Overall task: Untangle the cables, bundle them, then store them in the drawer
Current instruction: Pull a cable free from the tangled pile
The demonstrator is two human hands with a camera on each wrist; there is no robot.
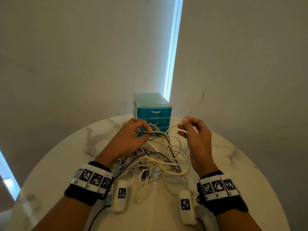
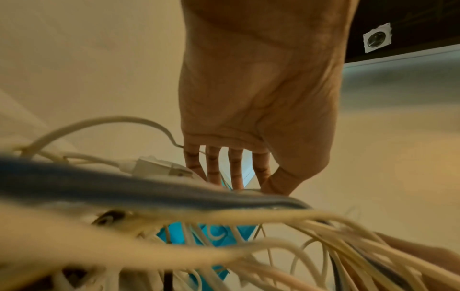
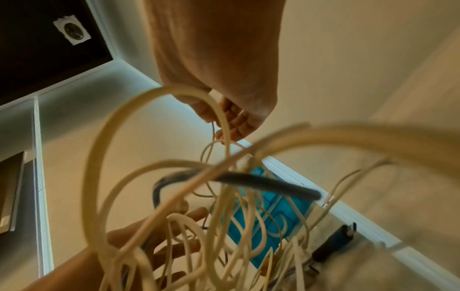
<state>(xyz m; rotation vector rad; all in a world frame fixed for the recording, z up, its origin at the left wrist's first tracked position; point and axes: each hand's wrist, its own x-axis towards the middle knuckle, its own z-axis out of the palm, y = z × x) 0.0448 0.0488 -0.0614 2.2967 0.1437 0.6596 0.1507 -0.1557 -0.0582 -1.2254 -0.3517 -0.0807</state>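
Near edge of table: the round white marble-patterned tabletop shows bare stone nearest the person, with a few loose cream cable ends trailing onto it.
Tangle: the heap of thin cream, white and grey cables lies in the middle of the table between the two wrists, loops crossing over and under each other; a thicker grey cable arcs across its top. Nothing in it looks coiled or tied.
Left hand: the person's left hand is at the far left of the heap, fingers curled round several cream strands and lifting them off the pile; the left wrist view shows the thumb meeting the fingertips.
Right hand: the person's right hand is raised to the right of the heap, thumb and forefinger pinching one thin cream cable, whose free end whips up, blurred, above the hand.
Drawer unit: the small teal plastic chest with three drawers stands at the far edge, just behind the heap; the drawers that show look closed, the lowest partly hidden by cables.
Progress, as I judge it: early in untangling. One strand appears to be being drawn clear; no bundle made, nothing stored.
Left to do: separate the rest, bundle, open a drawer, store.
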